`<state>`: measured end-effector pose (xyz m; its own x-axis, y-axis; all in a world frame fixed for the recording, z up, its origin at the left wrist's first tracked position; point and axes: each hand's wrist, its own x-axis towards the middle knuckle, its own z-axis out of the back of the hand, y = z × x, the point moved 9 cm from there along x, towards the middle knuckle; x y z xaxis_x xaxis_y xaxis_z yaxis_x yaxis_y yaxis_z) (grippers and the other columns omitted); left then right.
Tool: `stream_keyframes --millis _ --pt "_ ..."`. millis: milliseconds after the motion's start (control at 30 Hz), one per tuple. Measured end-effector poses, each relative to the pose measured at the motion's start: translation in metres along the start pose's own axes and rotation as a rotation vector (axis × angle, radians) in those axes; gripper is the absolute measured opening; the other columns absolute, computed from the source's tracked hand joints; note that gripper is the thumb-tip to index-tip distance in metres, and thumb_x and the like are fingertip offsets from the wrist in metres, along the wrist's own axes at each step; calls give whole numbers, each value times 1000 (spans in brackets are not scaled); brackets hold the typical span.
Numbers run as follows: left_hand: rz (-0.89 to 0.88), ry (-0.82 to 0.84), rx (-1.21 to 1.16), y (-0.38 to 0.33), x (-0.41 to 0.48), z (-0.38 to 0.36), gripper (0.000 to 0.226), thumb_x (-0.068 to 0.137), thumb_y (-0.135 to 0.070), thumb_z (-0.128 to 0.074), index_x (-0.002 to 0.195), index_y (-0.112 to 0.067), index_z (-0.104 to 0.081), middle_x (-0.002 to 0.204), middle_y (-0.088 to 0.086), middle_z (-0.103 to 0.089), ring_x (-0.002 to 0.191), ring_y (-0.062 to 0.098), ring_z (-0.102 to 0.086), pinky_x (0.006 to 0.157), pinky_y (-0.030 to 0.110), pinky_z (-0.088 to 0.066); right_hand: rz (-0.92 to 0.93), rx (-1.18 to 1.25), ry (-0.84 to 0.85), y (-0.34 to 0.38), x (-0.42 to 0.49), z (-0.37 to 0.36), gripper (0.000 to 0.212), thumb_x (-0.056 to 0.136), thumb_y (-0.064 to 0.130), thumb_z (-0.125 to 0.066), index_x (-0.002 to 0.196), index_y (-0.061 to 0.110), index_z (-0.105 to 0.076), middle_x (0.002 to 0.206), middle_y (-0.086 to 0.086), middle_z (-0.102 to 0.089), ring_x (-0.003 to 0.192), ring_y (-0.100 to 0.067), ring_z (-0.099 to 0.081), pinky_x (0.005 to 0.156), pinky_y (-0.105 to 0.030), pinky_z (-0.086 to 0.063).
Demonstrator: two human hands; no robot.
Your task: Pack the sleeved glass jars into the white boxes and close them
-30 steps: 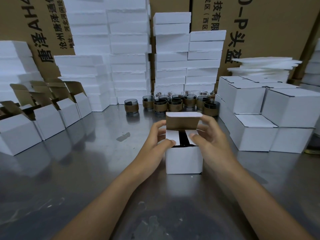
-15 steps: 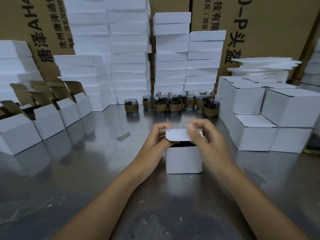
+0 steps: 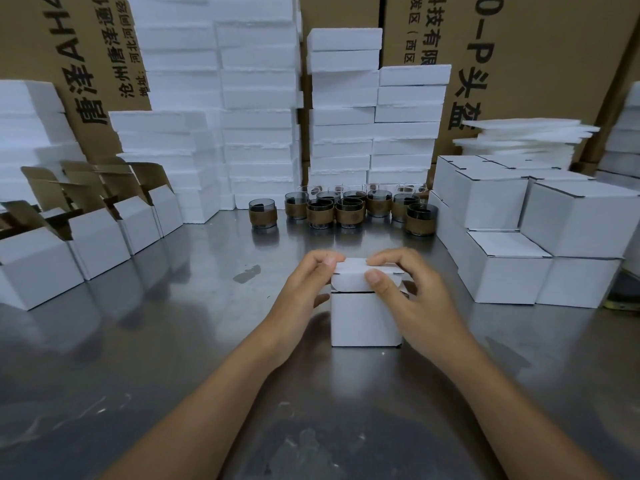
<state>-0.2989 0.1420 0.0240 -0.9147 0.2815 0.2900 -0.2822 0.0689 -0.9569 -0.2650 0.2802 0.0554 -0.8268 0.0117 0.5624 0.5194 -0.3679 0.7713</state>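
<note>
We read "头盔" and "-P" on the right carton [image 3: 540, 81] behind the counter [image 3: 173, 323], and "唐泽" on the left carton [image 3: 52, 46]. At the counter's middle, our left hand [image 3: 304, 289] and right hand [image 3: 412, 299] pinch the lid [image 3: 353, 277] of the white box [image 3: 363, 320]. A second ago the lid stood upright; now it lies nearly flat. The sleeved jars [image 3: 349, 211] stand along the far edge.
</note>
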Motion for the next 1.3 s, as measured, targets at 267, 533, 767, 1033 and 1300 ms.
stream_keyframes --millis 267,533,767,1033,1300 --pt "19 -11 -53 5 4 5 17 70 -40 -58 84 -40 -66 87 -19 -64 87 -1 -60 79 22 -40 -20 61 7 -3 1 -3 25 91 32 -41 82 24 -62 100 10 -60 97 2 -53 82 -11 -37" --pt "25 -52 -19 7 4 11 25 73 -29 -60 96 -39 -64 96 -17 -67 95 2 -62 82 21 -49 -50 20 24 -10 2 -3 28 95 6 -42 103 28 -57 112 11 -57 106 2 -50 84 -8 -35" --pt "18 -86 47 4 -4 11 30 87 -25 -61 116 -28 -53 119 -7 -60 106 1 -58 90 18 -46 -78 -83 -33 -12 -7 -1 30 82 50 -55 108 38 -46 117 18 -48 110 13 -43 89 -8 -36" --pt "16 -117 31 -2 -9 10 65 63 -51 -63 122 -29 -46 117 -11 -58 103 -5 -58 72 6 -46 -61 -333 -49 -7 -13 -5 83 62 56 -69 131 29 -31 118 17 -29 92 17 -25 76 12 -18" --pt "81 -181 15 8 -10 22 44 72 -48 -63 113 -32 -54 115 -8 -63 106 1 -59 96 27 -45 -89 -339 -91 -14 -12 -2 74 65 28 -75 128 27 -36 120 12 -34 99 8 -28 73 10 -21"
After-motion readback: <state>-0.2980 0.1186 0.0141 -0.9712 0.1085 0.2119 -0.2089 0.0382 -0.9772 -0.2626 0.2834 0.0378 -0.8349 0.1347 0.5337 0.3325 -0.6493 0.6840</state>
